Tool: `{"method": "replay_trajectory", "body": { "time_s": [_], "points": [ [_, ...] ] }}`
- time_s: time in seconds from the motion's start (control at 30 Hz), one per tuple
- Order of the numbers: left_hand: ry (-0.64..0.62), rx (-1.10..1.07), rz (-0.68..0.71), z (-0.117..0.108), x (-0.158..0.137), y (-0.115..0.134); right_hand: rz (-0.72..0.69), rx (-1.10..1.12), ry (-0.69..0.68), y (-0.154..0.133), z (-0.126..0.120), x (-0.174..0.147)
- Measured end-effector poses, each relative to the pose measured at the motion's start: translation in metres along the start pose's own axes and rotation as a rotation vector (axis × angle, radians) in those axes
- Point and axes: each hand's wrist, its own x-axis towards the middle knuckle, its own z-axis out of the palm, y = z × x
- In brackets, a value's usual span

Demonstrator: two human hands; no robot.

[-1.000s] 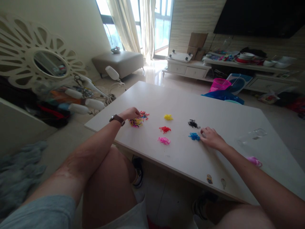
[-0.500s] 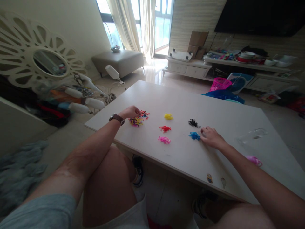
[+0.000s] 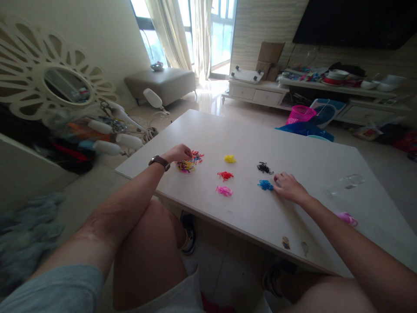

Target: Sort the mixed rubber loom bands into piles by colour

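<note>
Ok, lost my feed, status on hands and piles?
Left hand on mixed pile, grip unclear. Right hand resting by blue pile. Yellow, red, pink, black piles apart. Nothing blocking.

On the white table point(image 3: 319, 174) lie yellow point(image 3: 230, 159), red point(image 3: 225, 175), pink point(image 3: 224, 191), blue point(image 3: 265, 185), black point(image 3: 264, 167) and mixed-colour piles point(image 3: 189, 162).
</note>
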Motion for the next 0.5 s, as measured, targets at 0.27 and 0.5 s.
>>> {"method": "replay_trajectory", "body": {
  "time_s": [0.27, 0.5],
  "points": [
    [-0.037, -0.081, 0.035, 0.005, -0.003, 0.006, 0.011, 0.027, 0.010, 0.000, 0.001, 0.000],
    [-0.076, -0.188, 0.201, 0.022, 0.006, 0.028, 0.027, 0.047, 0.001, -0.003, -0.007, -0.002]
  ]
}}
